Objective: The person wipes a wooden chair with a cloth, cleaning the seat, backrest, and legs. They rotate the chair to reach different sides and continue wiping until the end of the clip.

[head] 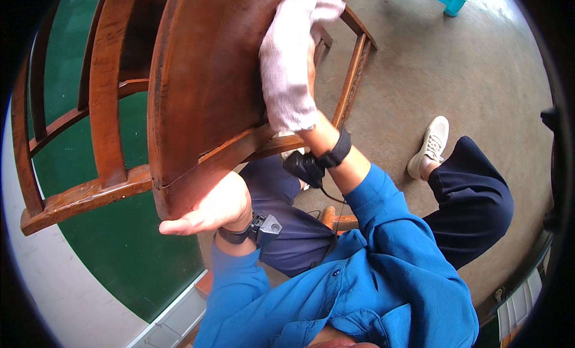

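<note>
A brown wooden chair (215, 65) lies tilted in front of me, its broad panel facing up and its slatted part at the left. Against the panel's near lower corner rests my left hand (215, 204), bare, thumb outside the edge; its fingers are partly blurred and hidden by the wood. My right hand (311, 62) is at the panel's right side, mostly covered by a pale knitted cloth (287, 65) that looks like a glove. Bare skin shows along one side of that hand, but its fingers are hidden. Both wrists carry strapped black devices.
Beneath the slats is a green surface (121, 249) with a pale border. A turquoise plastic stool leg (454, 4) stands at the top right on the concrete floor (485, 78). My knees and a beige shoe (435, 139) flank the chair's near side. A thin cable hangs by my right wrist.
</note>
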The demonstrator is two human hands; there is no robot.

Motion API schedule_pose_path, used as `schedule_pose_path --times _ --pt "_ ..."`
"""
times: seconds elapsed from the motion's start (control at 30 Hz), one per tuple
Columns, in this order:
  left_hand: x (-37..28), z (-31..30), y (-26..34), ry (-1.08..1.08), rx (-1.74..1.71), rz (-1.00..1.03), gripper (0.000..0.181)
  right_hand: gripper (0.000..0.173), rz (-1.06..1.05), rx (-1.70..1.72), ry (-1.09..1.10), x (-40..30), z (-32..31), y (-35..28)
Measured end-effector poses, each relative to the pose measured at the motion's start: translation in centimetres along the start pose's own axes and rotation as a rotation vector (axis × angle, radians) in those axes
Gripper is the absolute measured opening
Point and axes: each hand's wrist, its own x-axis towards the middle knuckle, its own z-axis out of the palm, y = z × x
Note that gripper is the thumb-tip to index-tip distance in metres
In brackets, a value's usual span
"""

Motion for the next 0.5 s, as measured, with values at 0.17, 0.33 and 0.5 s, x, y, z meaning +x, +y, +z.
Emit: schedule_pose_path --times 0.17,0.33,0.5 --pt "0.0 0.4 0.0 -0.055 0.05 0.112 0.078 0.041 -0.178 -0.435 -0.164 -8.2 -3.6 -1.4" --pt "0.2 0.3 0.0 -0.023 0.041 0.108 0.078 0.041 0.499 0.186 -0.386 -10.8 -7.4 -2.9" --pt "0.8 0.5 0.0 -0.065 0.104 0.141 0.086 0.037 0.431 0.222 -0.322 -5.1 -9.3 -2.2"
